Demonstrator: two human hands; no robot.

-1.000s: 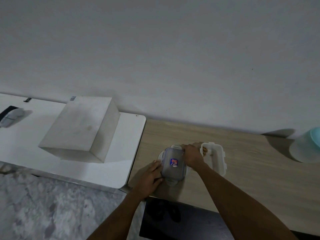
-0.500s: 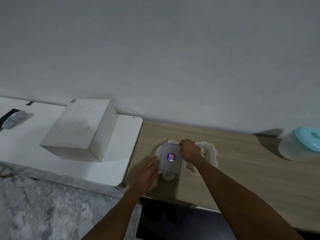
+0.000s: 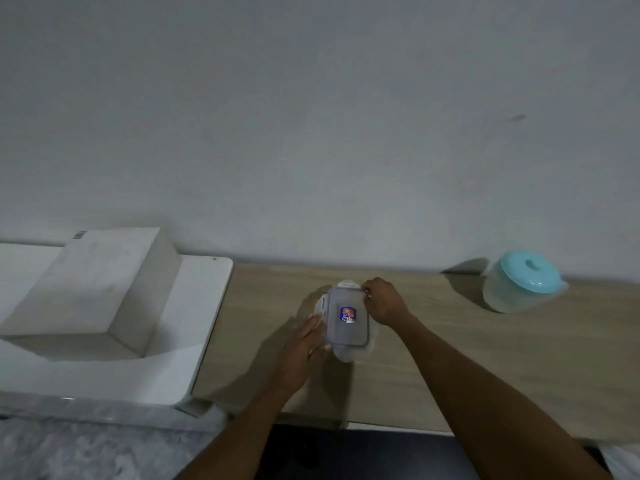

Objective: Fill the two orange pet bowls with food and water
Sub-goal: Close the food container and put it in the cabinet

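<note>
Head view: clear food box (image 3: 347,318) sat near the counter's (image 3: 450,341) front left corner with its lid (image 3: 348,299) on top. Left hand (image 3: 304,344) lay with fairly straight fingers against the box's left side, likely to steady it. Right hand (image 3: 384,301) had fingers curled onto the lid's far right corner, probably working a clip. Teal-lidded tub (image 3: 523,282) stood by the far edge, well apart. Orange bowls not in view
</note>
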